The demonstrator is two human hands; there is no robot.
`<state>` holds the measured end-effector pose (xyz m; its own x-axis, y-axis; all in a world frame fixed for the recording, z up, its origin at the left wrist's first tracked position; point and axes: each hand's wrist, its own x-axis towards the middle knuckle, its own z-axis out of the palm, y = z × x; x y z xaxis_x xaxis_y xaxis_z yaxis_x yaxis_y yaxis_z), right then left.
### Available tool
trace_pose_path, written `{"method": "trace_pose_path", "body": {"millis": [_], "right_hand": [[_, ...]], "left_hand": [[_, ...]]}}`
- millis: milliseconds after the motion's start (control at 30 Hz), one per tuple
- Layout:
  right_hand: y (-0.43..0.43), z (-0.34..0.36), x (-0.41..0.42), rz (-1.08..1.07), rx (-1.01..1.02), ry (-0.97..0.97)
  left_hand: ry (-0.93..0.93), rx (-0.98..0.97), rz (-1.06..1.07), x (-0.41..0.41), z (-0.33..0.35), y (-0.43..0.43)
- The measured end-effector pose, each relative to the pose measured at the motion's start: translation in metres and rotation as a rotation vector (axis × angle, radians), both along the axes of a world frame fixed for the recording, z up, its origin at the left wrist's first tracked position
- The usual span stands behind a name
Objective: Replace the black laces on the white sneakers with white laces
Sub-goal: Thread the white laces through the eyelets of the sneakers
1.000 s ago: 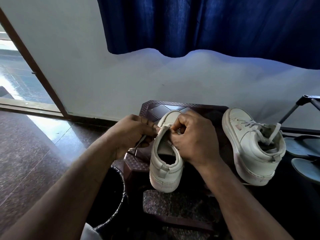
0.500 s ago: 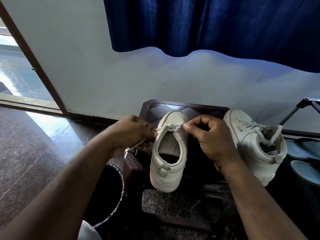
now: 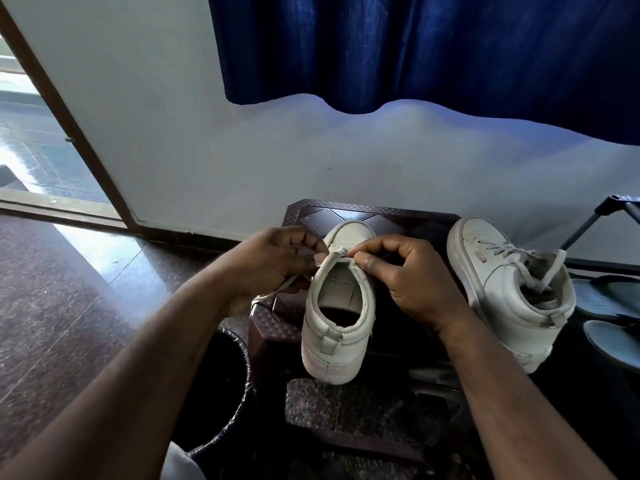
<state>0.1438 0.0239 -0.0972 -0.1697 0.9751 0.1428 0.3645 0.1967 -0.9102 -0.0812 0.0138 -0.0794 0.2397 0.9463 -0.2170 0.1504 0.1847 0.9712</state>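
A white sneaker (image 3: 337, 327) stands on a dark brown stool (image 3: 381, 216), heel toward me, toe to the wall. A white lace (image 3: 341, 252) crosses its lowest eyelets. My left hand (image 3: 273, 261) pinches the lace at the shoe's left side, and a loose end (image 3: 277, 291) trails below the hand. My right hand (image 3: 412, 275) pinches the lace at the right eyelet edge. A second white sneaker (image 3: 509, 289), laced in white, lies tilted on the stool's right side. No black lace shows.
A white wall and a blue curtain (image 3: 433, 50) rise behind the stool. A black-lined bin (image 3: 214, 382) stands at my lower left. Sandals (image 3: 609, 299) and a dark metal frame (image 3: 609, 209) lie to the right. A polished stone floor and doorway (image 3: 38, 150) are at left.
My right hand has lifted off the shoe's tongue and moved right to pinch the lace at the eyelet. The lace across the lowest eyelets has come into view. The left hand stays put.
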Motion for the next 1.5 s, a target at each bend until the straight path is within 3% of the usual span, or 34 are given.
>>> {"method": "trace_pose_path", "body": {"millis": [133,467,667,833,933,1033,1200,1367,1500], "right_hand": [[0.003,-0.003,0.000,0.012,-0.033,0.017],[0.008,-0.011,-0.008,-0.020,-0.047,0.039],[0.006,-0.008,-0.009,-0.048,-0.039,-0.034],[-0.011,0.006,-0.004,0.050,-0.031,0.015],[-0.017,0.008,-0.004,0.056,0.093,-0.198],[-0.022,0.008,-0.015,-0.095,0.223,-0.313],[-0.028,0.013,-0.020,-0.275,0.312,-0.348],[-0.029,0.012,-0.022,-0.296,0.320,-0.369],[-0.031,0.012,-0.026,-0.289,0.343,-0.423]], "left_hand": [[0.050,0.105,-0.099,-0.010,0.001,0.000],[0.597,0.675,-0.067,-0.010,0.001,0.002],[0.708,0.888,-0.049,-0.008,-0.001,0.005],[0.679,0.753,0.008,0.002,0.000,0.004],[0.652,0.594,0.077,0.008,-0.001,0.004],[0.438,0.277,0.179,0.017,-0.003,0.005],[0.039,-0.051,0.240,0.023,0.003,0.005],[0.201,-0.058,0.251,0.023,-0.001,0.008],[0.090,-0.129,0.252,0.024,0.003,0.005]]}}
